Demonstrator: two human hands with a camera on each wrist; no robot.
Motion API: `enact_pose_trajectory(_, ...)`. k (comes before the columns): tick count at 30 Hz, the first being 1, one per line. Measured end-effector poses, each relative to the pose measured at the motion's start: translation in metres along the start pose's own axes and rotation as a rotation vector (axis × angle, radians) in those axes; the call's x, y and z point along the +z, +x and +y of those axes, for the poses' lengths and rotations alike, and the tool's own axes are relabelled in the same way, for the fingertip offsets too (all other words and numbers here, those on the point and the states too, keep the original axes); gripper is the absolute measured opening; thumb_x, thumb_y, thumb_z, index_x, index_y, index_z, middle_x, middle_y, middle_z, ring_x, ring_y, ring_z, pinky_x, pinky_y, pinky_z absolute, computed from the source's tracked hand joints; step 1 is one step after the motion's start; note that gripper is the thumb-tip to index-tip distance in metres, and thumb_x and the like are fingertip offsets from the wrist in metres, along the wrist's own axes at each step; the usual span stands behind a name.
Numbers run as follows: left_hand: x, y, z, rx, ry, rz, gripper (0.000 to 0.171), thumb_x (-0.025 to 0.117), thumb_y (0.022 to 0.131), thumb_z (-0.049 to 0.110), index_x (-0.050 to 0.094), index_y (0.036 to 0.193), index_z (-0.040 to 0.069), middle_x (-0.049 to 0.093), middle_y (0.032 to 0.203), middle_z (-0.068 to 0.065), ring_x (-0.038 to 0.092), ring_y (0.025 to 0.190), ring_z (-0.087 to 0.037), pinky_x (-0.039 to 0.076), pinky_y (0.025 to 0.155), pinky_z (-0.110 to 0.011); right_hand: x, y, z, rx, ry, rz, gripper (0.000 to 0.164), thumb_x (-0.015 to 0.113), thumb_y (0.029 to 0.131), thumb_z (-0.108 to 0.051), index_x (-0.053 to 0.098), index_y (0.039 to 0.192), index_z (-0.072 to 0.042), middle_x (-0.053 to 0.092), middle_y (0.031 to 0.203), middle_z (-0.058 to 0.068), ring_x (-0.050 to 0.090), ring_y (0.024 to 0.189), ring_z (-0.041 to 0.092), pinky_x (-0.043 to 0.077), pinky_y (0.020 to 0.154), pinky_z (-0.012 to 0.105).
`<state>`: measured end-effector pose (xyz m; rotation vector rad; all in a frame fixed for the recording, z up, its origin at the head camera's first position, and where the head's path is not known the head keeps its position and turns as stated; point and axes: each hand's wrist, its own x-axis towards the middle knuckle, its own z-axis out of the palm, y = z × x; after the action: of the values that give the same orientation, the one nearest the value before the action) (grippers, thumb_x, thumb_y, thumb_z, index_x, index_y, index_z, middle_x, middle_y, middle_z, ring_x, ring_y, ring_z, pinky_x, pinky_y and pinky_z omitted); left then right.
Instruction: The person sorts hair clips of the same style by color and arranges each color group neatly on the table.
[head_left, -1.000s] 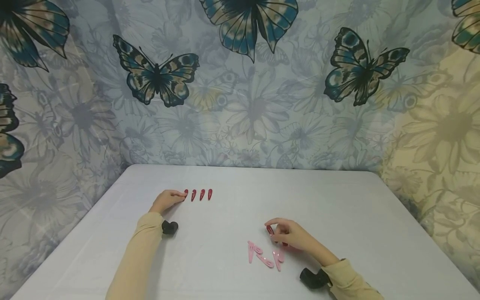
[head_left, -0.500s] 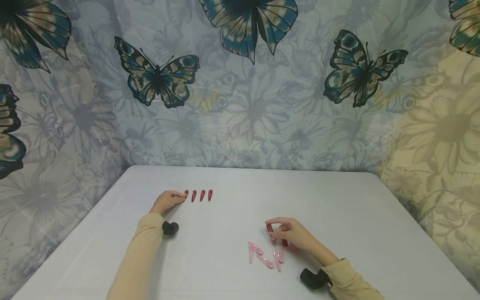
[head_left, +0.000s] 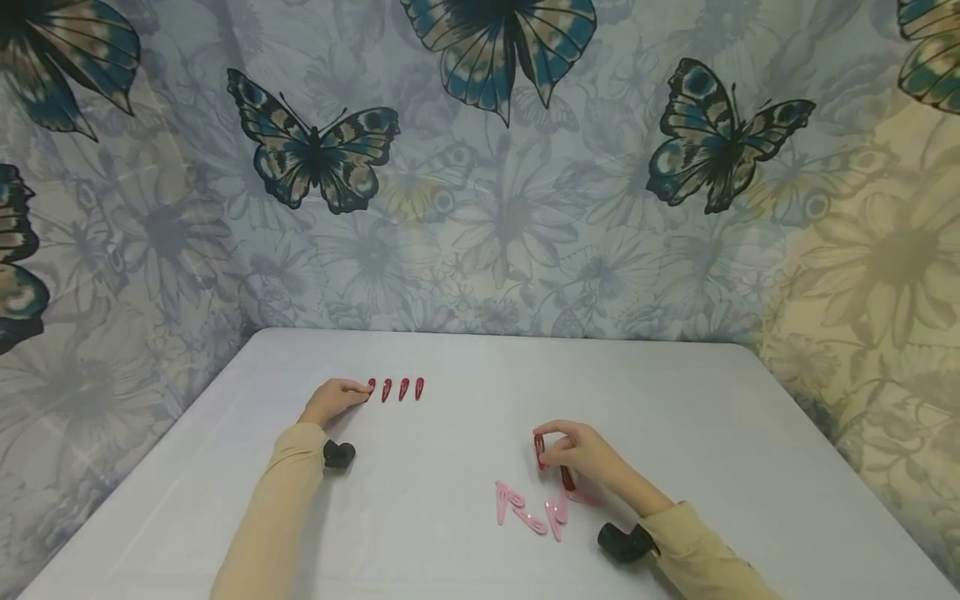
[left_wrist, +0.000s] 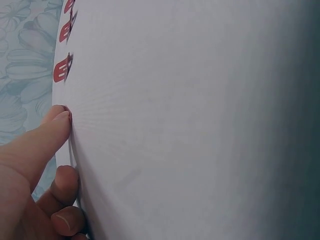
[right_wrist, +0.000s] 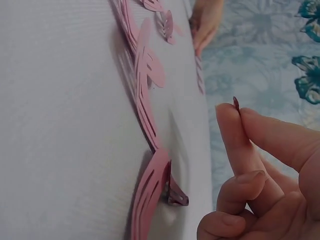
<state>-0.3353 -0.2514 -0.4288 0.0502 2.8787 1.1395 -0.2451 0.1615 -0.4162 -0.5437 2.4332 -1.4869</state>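
My left hand [head_left: 330,402] pinches the leftmost red snap hair clip [head_left: 371,383] of a short row at the back left of the table. To its right, more red clips [head_left: 404,389] lie side by side, spaced apart. Thumb and forefinger of my right hand [head_left: 591,458] pinch another red snap hair clip [head_left: 538,451] above the table; the right wrist view shows only its thin edge [right_wrist: 236,105]. Beneath that hand, one more red clip [head_left: 567,478] lies by a loose pile of pink snap clips [head_left: 531,522]. In the left wrist view, fingers mostly hide the left clip.
A white table [head_left: 450,467] carries everything, its back edge close to a butterfly-patterned cloth [head_left: 510,250]. Black wrist cameras [head_left: 626,543] are worn below both hands. Pink clips [right_wrist: 150,190] overlap in the right wrist view.
My right hand has risen slightly and moved away from the pink pile with its red hair clip, leaving the other red one more visible. The left hand stays in place.
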Motion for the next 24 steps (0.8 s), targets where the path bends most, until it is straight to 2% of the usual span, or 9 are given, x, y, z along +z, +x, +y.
enact_pose_trajectory(9, 0.0, 0.0, 0.0, -0.007, 0.008, 0.004, 0.024, 0.064, 0.083, 0.018, 0.067, 0.1, 0.002, 0.055, 0.114, -0.021, 0.046, 0.107, -0.038, 0.034, 0.088, -0.048, 0.0, 0.016, -0.01, -0.032, 0.027, -0.019, 0.035, 0.065, 0.081, -0.01, 0.053, 0.112, 0.001, 0.065, 0.071, 0.008, 0.052, 0.064, 0.024, 0.037, 0.055, 0.029)
enact_pose_trajectory(14, 0.001, -0.002, 0.0, -0.016, 0.01, 0.005, 0.025, 0.064, 0.083, 0.018, 0.067, 0.102, 0.002, 0.054, 0.116, -0.021, 0.046, 0.107, -0.039, 0.033, 0.089, -0.048, 0.002, 0.023, -0.021, -0.037, 0.011, -0.008, 0.034, 0.064, 0.081, -0.006, 0.053, 0.112, 0.002, 0.065, 0.07, 0.009, 0.05, 0.061, 0.023, 0.03, 0.048, 0.026)
enact_pose_trajectory(18, 0.001, -0.002, 0.001, -0.012, 0.013, 0.006, 0.025, 0.064, 0.083, 0.018, 0.067, 0.102, 0.002, 0.054, 0.115, -0.021, 0.046, 0.107, -0.039, 0.034, 0.088, -0.048, -0.001, 0.029, -0.02, -0.022, 0.035, -0.004, 0.036, 0.064, 0.081, -0.007, 0.052, 0.114, 0.003, 0.065, 0.071, 0.01, 0.056, 0.066, 0.024, 0.037, 0.053, 0.028)
enact_pose_trajectory(21, 0.0, -0.001, 0.001, -0.015, 0.007, 0.004, 0.025, 0.064, 0.083, 0.019, 0.067, 0.102, 0.003, 0.055, 0.115, -0.02, 0.046, 0.107, -0.038, 0.033, 0.088, -0.048, -0.004, 0.033, -0.021, -0.004, 0.052, -0.004, 0.038, 0.064, 0.082, -0.007, 0.051, 0.115, 0.005, 0.065, 0.073, 0.011, 0.061, 0.075, 0.026, 0.041, 0.064, 0.033)
enact_pose_trajectory(24, -0.001, -0.001, 0.001, -0.005, 0.008, -0.004, 0.025, 0.064, 0.083, 0.019, 0.067, 0.102, 0.003, 0.054, 0.116, -0.021, 0.045, 0.108, -0.039, 0.033, 0.089, -0.048, -0.005, 0.037, -0.024, 0.016, 0.05, 0.004, 0.038, 0.063, 0.082, -0.007, 0.051, 0.116, 0.005, 0.065, 0.074, 0.011, 0.061, 0.077, 0.027, 0.042, 0.069, 0.038)
